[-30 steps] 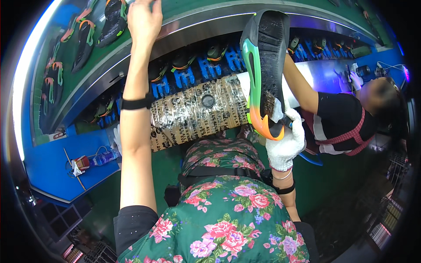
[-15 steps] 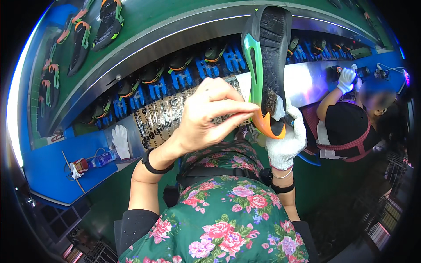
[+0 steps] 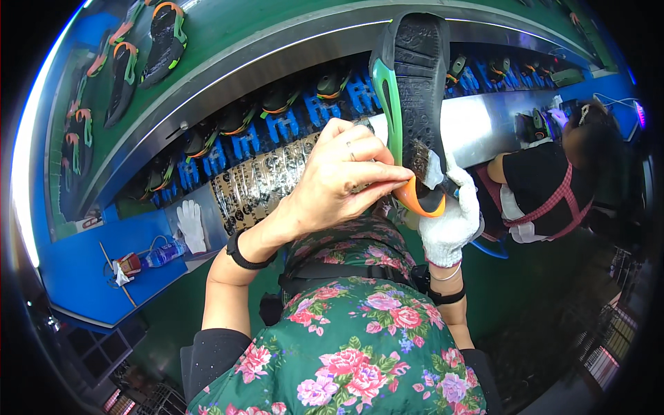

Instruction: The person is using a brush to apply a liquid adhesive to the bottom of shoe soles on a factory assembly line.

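A black shoe sole [image 3: 420,90] with a green side band and an orange heel rim is held up in front of me, its heel end toward me. My right hand [image 3: 451,225], in a white knit glove, grips it at the heel from the right and below. My bare left hand [image 3: 346,173] pinches the orange rim [image 3: 413,197] between thumb and fingers on the left side. Whether a small thing sits in that pinch too, I cannot tell. A whitish scrap [image 3: 434,171] lies in the sole near the heel, beside a shiny brownish patch.
Several soles [image 3: 166,45] lie on the green belt [image 3: 228,31] behind a metal rail. Blue racks [image 3: 283,124] below carry more shoe parts. At left, a blue table [image 3: 83,277] holds a bottle [image 3: 164,254]; a white glove [image 3: 191,225] lies nearby. A co-worker [image 3: 543,180] is at right.
The sole has shifted slightly left and tilted a little, with my left hand still at the orange rim. At right, the co-worker has leaned forward, toward the bench.
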### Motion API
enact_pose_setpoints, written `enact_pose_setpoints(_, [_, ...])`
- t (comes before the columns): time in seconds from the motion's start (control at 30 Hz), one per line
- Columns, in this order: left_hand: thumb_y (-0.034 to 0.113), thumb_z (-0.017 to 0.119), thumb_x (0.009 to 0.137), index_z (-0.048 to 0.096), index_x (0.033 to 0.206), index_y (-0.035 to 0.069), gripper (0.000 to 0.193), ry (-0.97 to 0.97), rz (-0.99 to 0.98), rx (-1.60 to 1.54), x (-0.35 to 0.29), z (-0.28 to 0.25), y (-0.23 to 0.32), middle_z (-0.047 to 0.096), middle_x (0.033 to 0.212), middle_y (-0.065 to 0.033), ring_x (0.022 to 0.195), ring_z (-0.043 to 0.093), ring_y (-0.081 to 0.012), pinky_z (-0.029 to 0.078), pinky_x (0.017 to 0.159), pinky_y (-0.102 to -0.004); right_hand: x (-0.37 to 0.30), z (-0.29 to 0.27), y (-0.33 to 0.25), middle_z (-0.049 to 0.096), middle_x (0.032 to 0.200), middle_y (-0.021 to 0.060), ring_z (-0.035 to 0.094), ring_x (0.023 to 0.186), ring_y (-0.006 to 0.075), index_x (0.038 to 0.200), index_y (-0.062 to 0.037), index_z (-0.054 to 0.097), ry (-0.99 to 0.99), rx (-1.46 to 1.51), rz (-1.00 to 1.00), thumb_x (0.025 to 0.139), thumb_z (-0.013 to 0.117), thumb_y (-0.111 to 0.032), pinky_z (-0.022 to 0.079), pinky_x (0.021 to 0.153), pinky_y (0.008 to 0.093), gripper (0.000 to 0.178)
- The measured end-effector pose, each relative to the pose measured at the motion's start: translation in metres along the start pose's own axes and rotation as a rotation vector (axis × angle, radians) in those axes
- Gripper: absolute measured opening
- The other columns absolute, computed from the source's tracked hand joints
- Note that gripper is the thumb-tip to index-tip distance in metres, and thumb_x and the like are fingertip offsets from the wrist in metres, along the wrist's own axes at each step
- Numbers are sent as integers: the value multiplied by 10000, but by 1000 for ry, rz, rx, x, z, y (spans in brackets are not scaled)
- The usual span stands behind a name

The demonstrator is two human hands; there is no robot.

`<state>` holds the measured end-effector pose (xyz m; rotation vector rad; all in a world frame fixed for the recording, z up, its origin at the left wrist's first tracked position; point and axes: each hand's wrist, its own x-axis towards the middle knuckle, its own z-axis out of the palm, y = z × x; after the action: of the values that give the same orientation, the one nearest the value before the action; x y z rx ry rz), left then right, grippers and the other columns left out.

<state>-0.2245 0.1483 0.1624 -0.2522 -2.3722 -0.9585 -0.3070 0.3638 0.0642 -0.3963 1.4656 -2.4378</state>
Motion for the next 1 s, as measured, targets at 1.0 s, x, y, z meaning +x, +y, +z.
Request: enact_pose_setpoints(1.0, [130, 831, 804, 803, 986, 140, 185, -73, 43, 19, 17, -17, 1, 636, 840, 26, 846, 595, -170, 387, 858, -349, -4, -3, -11, 603, 1354, 209, 593, 1267, 325, 1256, 44, 579, -19, 142, 15, 1086, 392, -236, 452, 1122, 497, 377])
